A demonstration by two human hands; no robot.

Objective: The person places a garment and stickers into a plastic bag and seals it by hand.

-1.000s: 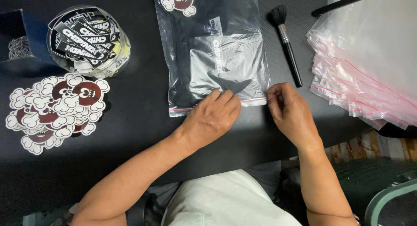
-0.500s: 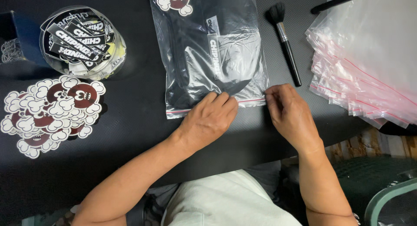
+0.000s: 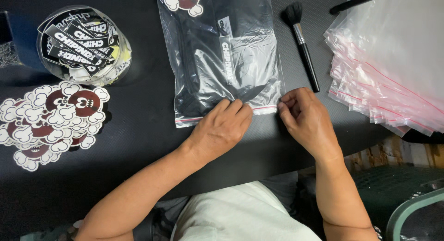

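Observation:
A clear zip bag [image 3: 222,51] with a folded black garment and a sticker inside lies on the black table [image 3: 138,143]. Its red-lined zip edge faces me. My left hand [image 3: 222,127] rests palm down with its fingertips pressed on the zip strip near the middle. My right hand [image 3: 305,120] pinches the right end of the same strip at the bag's lower right corner.
A round clear tub [image 3: 83,44] of black-and-white labels stands at the left. Below it lies a pile of cartoon-shaped stickers [image 3: 51,120]. A black brush [image 3: 303,44] lies right of the bag. A stack of empty zip bags [image 3: 393,65] fills the right side.
My right hand stays at the bag's right corner. My left hand has barely moved along the zip edge. The view has shifted slightly.

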